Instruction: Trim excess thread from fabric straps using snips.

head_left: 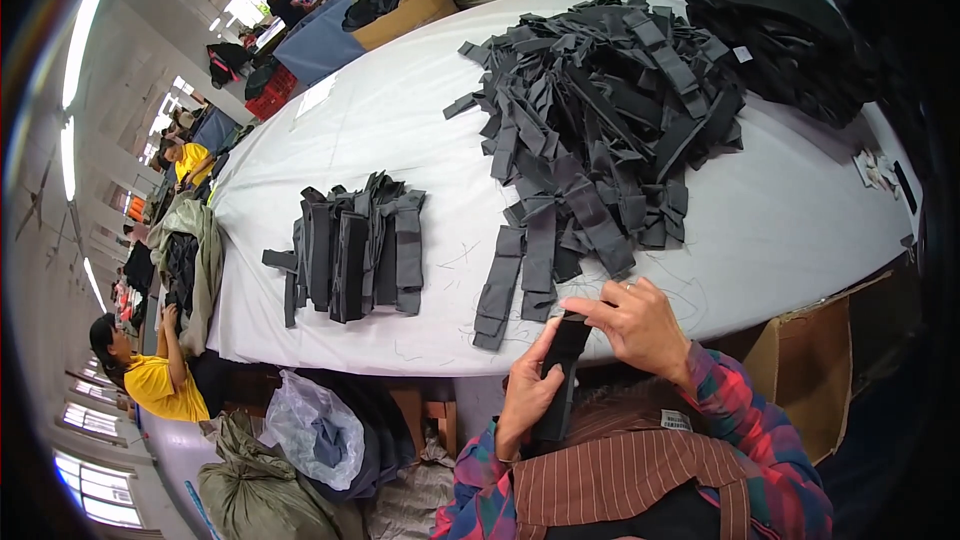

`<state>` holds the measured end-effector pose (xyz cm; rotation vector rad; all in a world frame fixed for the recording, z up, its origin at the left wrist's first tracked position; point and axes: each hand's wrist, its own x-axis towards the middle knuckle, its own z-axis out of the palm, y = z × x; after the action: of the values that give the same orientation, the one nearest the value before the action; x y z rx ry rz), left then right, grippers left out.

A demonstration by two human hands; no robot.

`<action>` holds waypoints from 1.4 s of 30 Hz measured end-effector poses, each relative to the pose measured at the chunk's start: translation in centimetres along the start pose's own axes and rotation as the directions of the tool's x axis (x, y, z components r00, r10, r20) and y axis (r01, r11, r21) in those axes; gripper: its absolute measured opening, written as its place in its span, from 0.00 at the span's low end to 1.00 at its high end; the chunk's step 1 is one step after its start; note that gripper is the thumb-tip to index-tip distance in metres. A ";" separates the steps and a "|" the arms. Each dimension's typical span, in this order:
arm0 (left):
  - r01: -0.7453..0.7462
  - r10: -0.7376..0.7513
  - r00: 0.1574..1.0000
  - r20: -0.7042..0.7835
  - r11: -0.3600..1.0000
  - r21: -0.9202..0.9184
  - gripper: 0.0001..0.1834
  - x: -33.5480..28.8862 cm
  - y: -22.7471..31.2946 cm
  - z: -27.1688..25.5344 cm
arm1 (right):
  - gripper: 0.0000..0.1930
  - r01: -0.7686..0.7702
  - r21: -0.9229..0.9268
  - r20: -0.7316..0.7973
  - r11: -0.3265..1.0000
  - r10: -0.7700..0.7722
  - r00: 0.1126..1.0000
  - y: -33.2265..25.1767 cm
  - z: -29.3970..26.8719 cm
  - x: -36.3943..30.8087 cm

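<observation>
A black fabric strip (568, 345) hangs at the table's front edge, in front of my apron. My left hand (527, 395) grips it along its left side, thumb lying across it. At the strip's upper end my right hand (640, 328) pinches with thumb and forefinger, close to the left fingertip. Just beyond my hands spreads a large loose heap of dark grey fabric strips (610, 120). Left of that heap lies a smaller group of strips (350, 250), laid roughly side by side.
The white-covered table (450, 150) curves around in front of me. A shiny black plastic bag (790, 30) sits at the far right, an open cardboard box (810, 360) beside my right arm. Lower left are a clear plastic bag (320, 430), a tied sack (260, 480) and a co-worker (170, 385).
</observation>
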<state>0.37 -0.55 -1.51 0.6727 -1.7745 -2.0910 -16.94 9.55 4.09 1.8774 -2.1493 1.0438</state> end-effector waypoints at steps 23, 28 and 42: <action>0.075 -0.086 0.989 -0.120 0.993 -0.095 0.23 -0.5 3.0 0.7 | 0.15 -0.069 0.112 -0.018 0.991 0.072 0.997 -0.4 0.0 -0.6; 0.094 -0.110 0.984 -0.138 0.989 -0.117 0.23 -0.2 2.4 0.4 | 0.15 -0.069 0.084 0.000 0.994 0.069 0.998 0.0 0.6 -1.0; 0.128 -0.125 0.984 -0.129 0.992 0.015 0.23 -0.6 2.2 0.7 | 0.14 -0.019 -0.053 0.033 0.998 0.021 0.999 -0.1 1.1 -1.3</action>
<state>0.31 -0.03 0.86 0.9271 -1.7293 -2.0582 -16.18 10.06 2.61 1.8676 -2.1961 0.9558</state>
